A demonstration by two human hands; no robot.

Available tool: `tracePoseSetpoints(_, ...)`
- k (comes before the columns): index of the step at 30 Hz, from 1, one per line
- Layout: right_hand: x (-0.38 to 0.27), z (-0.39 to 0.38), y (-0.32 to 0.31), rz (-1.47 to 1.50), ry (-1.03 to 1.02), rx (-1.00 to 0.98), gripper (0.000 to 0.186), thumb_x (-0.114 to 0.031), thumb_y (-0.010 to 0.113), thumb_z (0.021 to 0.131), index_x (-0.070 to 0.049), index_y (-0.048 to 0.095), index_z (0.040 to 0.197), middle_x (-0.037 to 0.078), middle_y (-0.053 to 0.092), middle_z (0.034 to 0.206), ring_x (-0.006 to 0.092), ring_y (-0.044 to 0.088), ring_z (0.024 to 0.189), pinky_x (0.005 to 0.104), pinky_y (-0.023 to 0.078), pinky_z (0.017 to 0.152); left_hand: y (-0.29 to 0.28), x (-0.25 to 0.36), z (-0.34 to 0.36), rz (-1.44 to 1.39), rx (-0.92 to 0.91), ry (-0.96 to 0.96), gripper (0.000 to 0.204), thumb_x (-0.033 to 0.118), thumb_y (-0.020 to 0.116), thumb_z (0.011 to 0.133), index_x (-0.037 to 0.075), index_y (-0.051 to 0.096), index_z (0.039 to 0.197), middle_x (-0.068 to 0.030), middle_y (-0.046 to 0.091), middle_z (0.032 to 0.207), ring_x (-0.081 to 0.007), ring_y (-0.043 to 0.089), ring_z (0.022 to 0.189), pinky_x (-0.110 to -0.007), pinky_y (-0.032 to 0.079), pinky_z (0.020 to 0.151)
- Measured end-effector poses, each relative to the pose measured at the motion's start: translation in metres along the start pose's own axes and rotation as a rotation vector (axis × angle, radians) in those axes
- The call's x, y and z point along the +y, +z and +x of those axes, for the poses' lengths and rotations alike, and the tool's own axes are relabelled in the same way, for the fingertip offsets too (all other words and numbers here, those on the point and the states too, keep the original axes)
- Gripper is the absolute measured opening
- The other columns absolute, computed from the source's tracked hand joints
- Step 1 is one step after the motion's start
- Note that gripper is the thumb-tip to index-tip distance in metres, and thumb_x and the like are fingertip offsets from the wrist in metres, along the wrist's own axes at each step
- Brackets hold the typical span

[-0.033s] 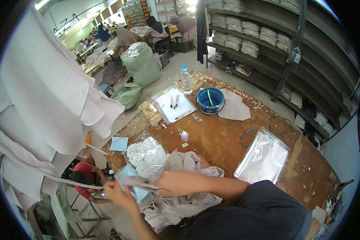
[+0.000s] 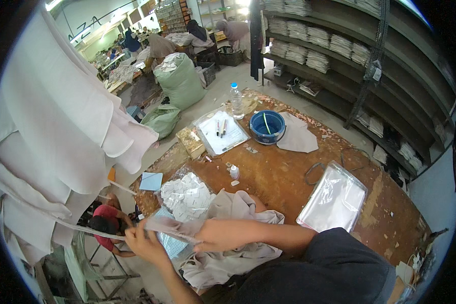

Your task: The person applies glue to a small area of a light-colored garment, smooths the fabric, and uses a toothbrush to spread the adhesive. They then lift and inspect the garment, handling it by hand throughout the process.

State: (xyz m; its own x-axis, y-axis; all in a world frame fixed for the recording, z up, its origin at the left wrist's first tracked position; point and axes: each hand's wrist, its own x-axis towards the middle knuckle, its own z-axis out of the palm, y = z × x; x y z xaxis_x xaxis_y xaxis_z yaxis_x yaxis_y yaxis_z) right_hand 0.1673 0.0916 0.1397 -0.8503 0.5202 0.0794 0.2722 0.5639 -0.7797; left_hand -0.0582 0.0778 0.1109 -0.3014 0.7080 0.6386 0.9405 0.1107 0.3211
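Your 2 hands have just shifted a little — the left hand (image 2: 146, 245) now sits a bit farther left and higher, and the strip of pale cloth (image 2: 171, 227) has moved up with it. The right hand (image 2: 219, 235) has hardly moved, so the strip seems to be worked mostly by your left side. Your left fingers are bent in and look to be pinching the left end of the strip, but blur hides the tips. Your right hand is curled round the other end, with its knuckles up. The strip runs between them, over a blue dotted bag (image 2: 173, 247), and it is too smeared to see its folds. A long pale band (image 2: 66, 222) comes from the hanging cloth (image 2: 40, 116) to your left hand; I cannot tell if it joins the strip. A crumpled pile of beige cloth (image 2: 233, 206) lies beside and under your right arm. Just past your hands is a clear bag of white tags (image 2: 186, 196), with a blue card (image 2: 151, 181) near it. The rest of the table (image 2: 278, 172) looks the same — bucket (image 2: 256, 130), bottle (image 2: 236, 104) and shiny plastic stack (image 2: 334, 197) have not been shifted.
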Motion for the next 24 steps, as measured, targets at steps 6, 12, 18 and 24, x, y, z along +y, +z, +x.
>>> tracePoseSetpoints(6,-0.032,0.009,0.001,0.367,-0.53,0.278,0.034,-0.029,0.054,0.096,0.006,0.058,0.096,0.026,0.056,0.097,0.0413,0.055,0.099,0.044,0.044,0.089,-0.009,0.076,0.03,-1.455,-0.513,0.137,0.042,0.006,0.062,0.09,0.0,0.051,0.13,-0.0127,0.063,0.113,-0.0205,0.061,0.1,-0.032,0.046,0.089)
tracePoseSetpoints(12,-0.05,0.001,-0.04,-0.012,-0.276,0.366,0.056,-0.048,0.043,0.098,0.006,0.052,0.109,0.029,0.057,0.098,0.0439,0.056,0.092,0.0468,0.045,0.081,-0.046,0.048,0.03,-1.378,0.151,0.405,0.033,0.017,0.056,0.095,0.006,0.048,0.125,-0.0133,0.054,0.101,-0.0218,0.052,0.084,-0.036,0.045,0.078)
tracePoseSetpoints(18,-0.06,0.033,-0.017,0.006,-0.27,-0.045,0.064,-0.052,0.051,0.094,0.008,0.046,0.116,0.031,0.058,0.105,0.0446,0.057,0.103,0.0482,0.046,0.088,0.009,0.035,-0.06,-1.634,-0.025,-0.485,0.057,0.037,0.05,0.096,0.004,0.033,0.139,-0.0193,0.04,0.142,-0.0325,0.041,0.13,-0.043,0.036,0.105)
tracePoseSetpoints(24,-0.033,-0.002,0.044,0.121,-0.482,-0.05,0.055,-0.041,0.057,0.094,0.005,0.047,0.123,0.023,0.063,0.101,0.0363,0.063,0.092,0.0429,0.05,0.08,-0.041,-0.012,-0.035,-0.71,0.667,-0.468,0.036,0.02,0.052,0.093,0.005,0.048,0.125,-0.0095,0.052,0.118,-0.0235,0.054,0.106,-0.038,0.046,0.093)
